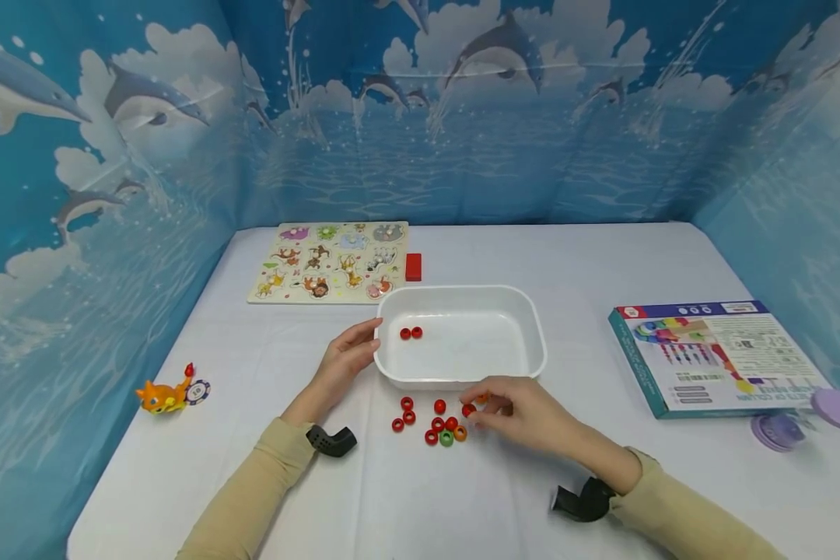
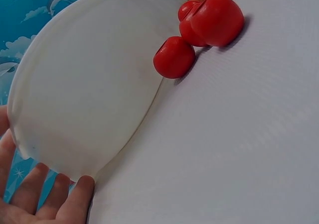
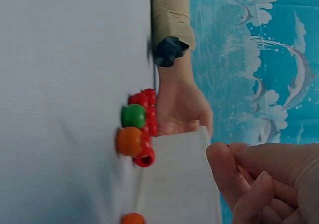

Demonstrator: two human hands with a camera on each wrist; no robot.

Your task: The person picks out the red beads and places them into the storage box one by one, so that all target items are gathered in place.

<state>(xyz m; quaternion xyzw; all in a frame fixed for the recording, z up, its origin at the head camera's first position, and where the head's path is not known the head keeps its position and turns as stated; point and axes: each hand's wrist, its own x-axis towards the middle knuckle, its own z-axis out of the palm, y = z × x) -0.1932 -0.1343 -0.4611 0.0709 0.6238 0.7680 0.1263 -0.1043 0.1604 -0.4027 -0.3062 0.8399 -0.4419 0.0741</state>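
Note:
A white plastic tray [image 1: 462, 385] stands mid-table with two red beads [image 1: 411, 333] inside. My left hand [image 1: 341, 365] rests against its left end, fingers spread; in the left wrist view the fingertips [image 2: 82, 184] touch the tray's edge. Just in front of the tray, my right hand [image 1: 521, 408] pinches a red bead [image 1: 468, 410] between thumb and forefinger. In the right wrist view the right hand [image 3: 264, 184] hides this bead behind its fingertips. Several loose red beads [image 1: 431, 437], a green bead [image 1: 446, 439] and an orange bead [image 1: 460, 433] lie left of that hand.
Behind the tray lie an animal puzzle board [image 1: 329, 264] and a red block [image 1: 413, 267]. A boxed game [image 1: 714, 358] and a purple lidded container [image 1: 777, 432] are at right, an orange toy figure [image 1: 161, 397] at far left. Dolphin-print curtains [image 1: 462, 155] surround the table.

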